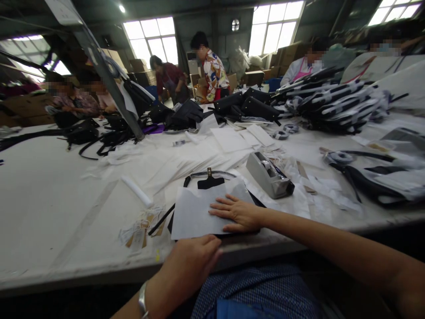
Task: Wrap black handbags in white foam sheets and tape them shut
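Observation:
A black bag (170,223) lies flat at the table's front edge, with a strap and a dark hanging tab (210,182) with metal fittings at its top. A white sheet of paper (192,210) covers most of it. My right hand (237,213) rests flat on the sheet, fingers spread. At the near edge of the bag is my left hand (195,257), its fingers curled together; what they hold, if anything, is hidden. Right of the bag stands a grey tape dispenser (268,175).
Strung tags (141,232) and a rolled white sheet (137,191) lie to the left. Loose white sheets (229,139) spread behind. Black bags (186,114) are piled farther back, wrapped straps (335,104) at right. A slanted metal post (109,79) rises at left. Several people work across the table.

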A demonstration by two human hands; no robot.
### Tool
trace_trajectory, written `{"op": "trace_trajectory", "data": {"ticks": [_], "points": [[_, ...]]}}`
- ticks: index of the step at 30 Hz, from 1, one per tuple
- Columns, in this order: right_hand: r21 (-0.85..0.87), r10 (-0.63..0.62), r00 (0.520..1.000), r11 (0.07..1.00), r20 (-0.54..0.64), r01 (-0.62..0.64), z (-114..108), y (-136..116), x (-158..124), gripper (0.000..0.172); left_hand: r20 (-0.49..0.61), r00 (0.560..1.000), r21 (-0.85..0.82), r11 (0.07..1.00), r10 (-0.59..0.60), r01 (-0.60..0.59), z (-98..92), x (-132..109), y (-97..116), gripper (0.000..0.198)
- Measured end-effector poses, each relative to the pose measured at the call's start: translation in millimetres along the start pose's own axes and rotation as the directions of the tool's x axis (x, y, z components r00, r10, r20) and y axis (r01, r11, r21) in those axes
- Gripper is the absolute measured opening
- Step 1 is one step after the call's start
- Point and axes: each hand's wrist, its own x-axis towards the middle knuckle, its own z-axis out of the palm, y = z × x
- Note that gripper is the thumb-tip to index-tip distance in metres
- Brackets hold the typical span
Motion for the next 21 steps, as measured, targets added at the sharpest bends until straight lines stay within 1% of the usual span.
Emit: {"op": "trace_trajectory", "data": {"ticks": [1,2,3,4,6,8,9,11,14,17,21], "points": [[0.002,-0.001,1.0,1.0,-0.002,0.001,0,1,0,0.068,-0.018,1.0,-0.019,1.0,-0.007,0.006,-5.7,9,-5,0.024],[0.005,-0.003,1.0,1.0,-0.006,0.003,0,1,0,0.068,-0.05,0.999,-0.017,1.0,-0.008,0.007,-7.3,19,-14,0.026],[0.009,-0.004,1.0,1.0,-0.009,0.004,1,2,0,0.068,-0.072,0.997,-0.006,1.0,-0.001,0.0,-5.0,28,-25,0.029],[0.014,-0.003,1.0,1.0,-0.016,0.003,2,3,0,0.069,-0.072,0.997,0.008,1.0,0.007,-0.006,0.7,36,-38,0.035],[0.026,0.006,0.999,1.0,-0.036,-0.005,4,3,0,0.071,-0.059,0.998,0.031,0.999,-0.012,0.013,18.6,46,-64,0.042],[0.04,0.022,0.997,0.999,-0.07,-0.02,6,3,-2,0.071,-0.064,0.998,0.017,0.999,-0.029,0.03,37.3,48,-83,0.046],[0.049,0.029,0.995,0.998,-0.092,-0.024,7,3,-2,0.071,-0.073,0.997,0.003,0.999,-0.034,0.035,44.6,46,-89,0.047],[0.07,0.04,0.989,0.997,-0.144,-0.03,9,2,-4,0.07,-0.097,0.995,-0.021,0.999,-0.038,0.036,53.1,41,-93,0.048],[0.088,0.053,0.975,0.996,-0.216,-0.035,9,1,-5,0.059,-0.112,0.993,-0.042,0.998,-0.046,0.042,54.8,38,-90,0.047],[0.073,0.045,0.972,0.997,-0.23,-0.029,8,-1,-5,0.045,-0.128,0.99,-0.042,0.998,-0.052,0.047,54.3,38,-88,0.047],[0.035,0.031,0.973,0.999,-0.229,-0.023,8,-1,-5,0.042,-0.16,0.986,-0.038,0.999,-0.041,0.035,58.0,38,-89,0.046]]}}
